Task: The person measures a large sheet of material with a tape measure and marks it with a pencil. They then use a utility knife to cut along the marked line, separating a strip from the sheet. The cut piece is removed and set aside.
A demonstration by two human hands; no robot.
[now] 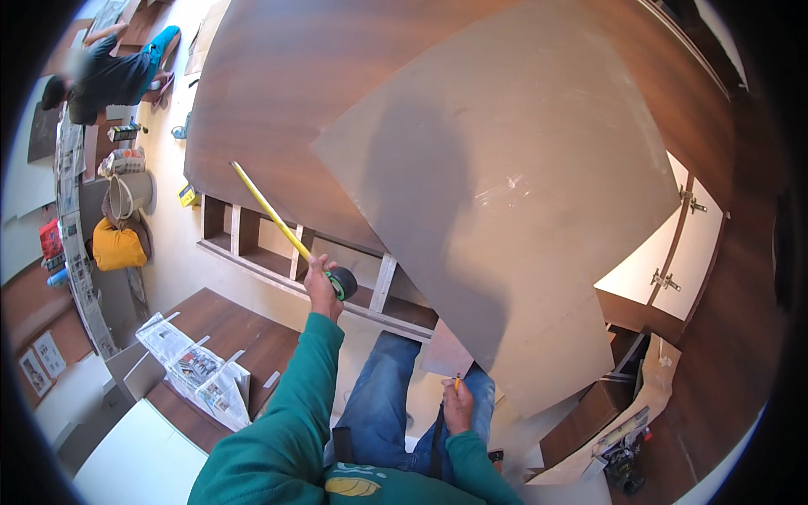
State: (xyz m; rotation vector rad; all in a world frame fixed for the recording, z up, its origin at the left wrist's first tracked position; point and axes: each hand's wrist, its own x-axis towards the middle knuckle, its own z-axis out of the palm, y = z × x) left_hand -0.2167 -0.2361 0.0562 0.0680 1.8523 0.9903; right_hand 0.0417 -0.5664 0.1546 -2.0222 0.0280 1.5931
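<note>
My left hand grips a black and green tape measure; its yellow blade extends up and left over a large brown board. My right hand is closed on a small orange pencil, low over my jeans. A big greyish-beige sheet lies askew on the brown board, with a shadow across it. Below the board's front edge shows an open wooden frame with several divided compartments.
At upper left, another person bends near a bucket and yellow bag. A brown panel with newspaper lies lower left. Hinged white doors and a dark panel are on the right.
</note>
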